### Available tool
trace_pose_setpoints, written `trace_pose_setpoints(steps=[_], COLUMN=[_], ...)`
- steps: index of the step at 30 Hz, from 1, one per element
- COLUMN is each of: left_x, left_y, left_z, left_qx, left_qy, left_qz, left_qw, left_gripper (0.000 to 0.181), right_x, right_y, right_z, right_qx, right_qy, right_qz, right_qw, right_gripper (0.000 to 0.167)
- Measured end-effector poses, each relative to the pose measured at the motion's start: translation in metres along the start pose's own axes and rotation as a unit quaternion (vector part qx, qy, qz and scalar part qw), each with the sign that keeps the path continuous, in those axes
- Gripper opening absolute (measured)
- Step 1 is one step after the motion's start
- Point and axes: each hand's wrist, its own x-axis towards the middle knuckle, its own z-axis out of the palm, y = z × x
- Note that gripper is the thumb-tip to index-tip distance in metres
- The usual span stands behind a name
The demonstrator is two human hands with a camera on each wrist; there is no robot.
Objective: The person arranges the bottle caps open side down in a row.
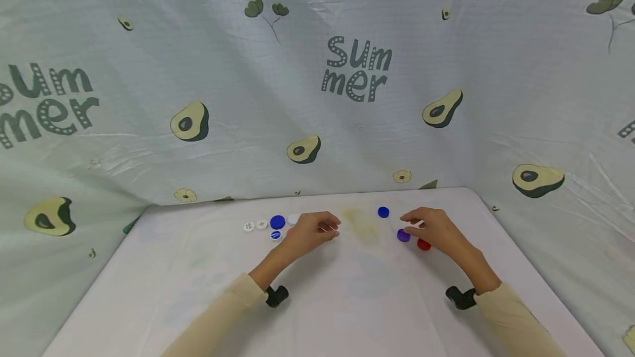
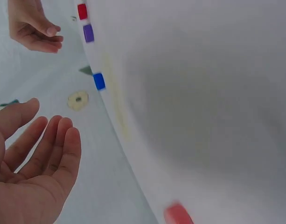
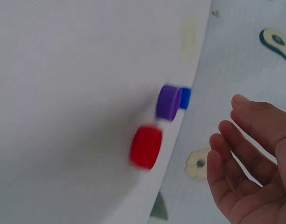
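Observation:
My left hand (image 1: pixel 308 231) hovers over the table with fingers loosely bent and nothing in them; in the left wrist view the hand (image 2: pixel 40 172) shows a gap between thumb and fingers. Beside it lie a blue cap (image 1: pixel 278 222), a white cap (image 1: pixel 293 218) and a pinkish-red cap (image 2: pixel 178 213), partly hidden in the head view. My right hand (image 1: pixel 439 229), also empty, is held above a purple cap (image 1: pixel 403 235) and a red cap (image 1: pixel 424 244). In the right wrist view the hand (image 3: pixel 254 163) is apart from the purple cap (image 3: pixel 168 102) and red cap (image 3: pixel 146 147).
A blue cap (image 1: pixel 383 212) lies near the table's back edge. Two small white caps (image 1: pixel 248 227) (image 1: pixel 262 224) and a blue-and-white cap (image 1: pixel 275 235) lie left of my left hand. Behind the white table (image 1: pixel 347 302) hangs a patterned sheet (image 1: pixel 238 98).

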Motion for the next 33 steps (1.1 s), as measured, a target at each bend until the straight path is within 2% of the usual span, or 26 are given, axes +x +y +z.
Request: trace_pose_setpoints(steps=[4,8,12,15,18,22,25,30,33], left_x=[0.02,0.044,0.07,0.086,0.097,0.109,0.116,0.123,0.125], left_y=[0.014,0.024,0.027,0.029,0.033,0.041,0.043,0.041,0.04], left_z=[0.024,0.05,0.079,0.095,0.108,0.121,0.127,0.133,0.136], left_qx=[-0.018,-0.023,-0.001,0.023,0.057,0.094,0.101,0.103,0.095], left_qy=[-0.034,-0.063,-0.068,-0.068,-0.092,-0.139,-0.16,-0.175,-0.177], left_qz=[0.015,0.026,0.019,0.007,0.004,0.017,0.026,0.037,0.035], left_qw=[0.9991,0.9974,0.9975,0.9974,0.9941,0.9857,0.9816,0.9784,0.9789], left_gripper=[0.024,0.029,0.032,0.035,0.042,0.049,0.046,0.034,0.029], right_x=[-0.017,-0.029,-0.036,-0.04,-0.042,-0.041,-0.039,-0.034,-0.034], right_y=[0.02,0.036,0.045,0.049,0.052,0.058,0.06,0.059,0.058], right_z=[-0.007,-0.009,-0.008,-0.006,-0.003,-0.001,-0.001,0.0,0.0], right_qx=[0.001,0.013,0.024,0.027,0.037,0.054,0.06,0.058,0.056], right_qy=[-0.004,-0.008,-0.012,-0.014,-0.022,-0.033,-0.033,-0.035,-0.037], right_qz=[0.025,0.033,0.037,0.044,0.063,0.09,0.095,0.096,0.101], right_qw=[0.9997,0.9993,0.999,0.9986,0.9971,0.994,0.9932,0.993,0.9926], right_gripper=[0.032,0.034,0.036,0.035,0.036,0.04,0.041,0.038,0.035])
